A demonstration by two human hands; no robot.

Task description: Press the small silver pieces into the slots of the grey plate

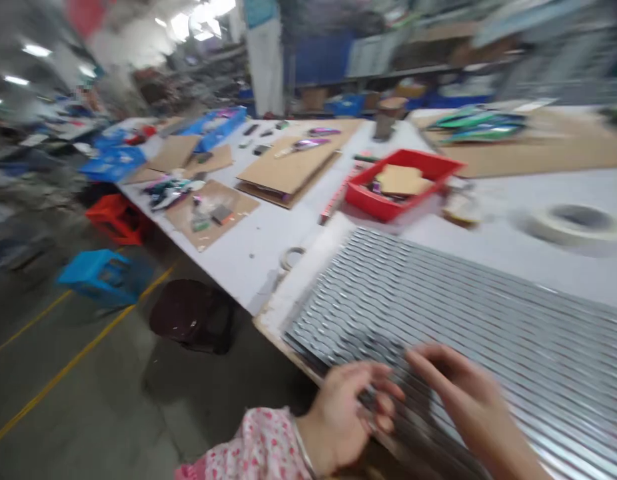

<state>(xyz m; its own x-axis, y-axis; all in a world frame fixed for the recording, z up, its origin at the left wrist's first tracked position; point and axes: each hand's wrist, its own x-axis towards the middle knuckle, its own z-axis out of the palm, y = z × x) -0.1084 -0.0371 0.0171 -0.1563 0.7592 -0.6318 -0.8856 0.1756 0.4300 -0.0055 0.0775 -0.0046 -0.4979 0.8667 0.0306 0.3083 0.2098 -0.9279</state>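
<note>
My left hand is at the table's front edge with its fingers curled, and a small dark piece shows between them, too blurred to name. Just right of it, my right hand hovers over or rests on a ribbed silver-grey panel, thumb and forefinger drawn together at the tips. Whatever they pinch is smeared by motion. Wavy rows of small shiny pieces cover the panel's left part; straight rows run across the rest. A dark blurred patch lies between the two hands.
Beyond the panel stand a red tray with small parts and a roll of tape. Cardboard sheets lie farther left. A brown stool and a blue stool stand on the floor beside the table.
</note>
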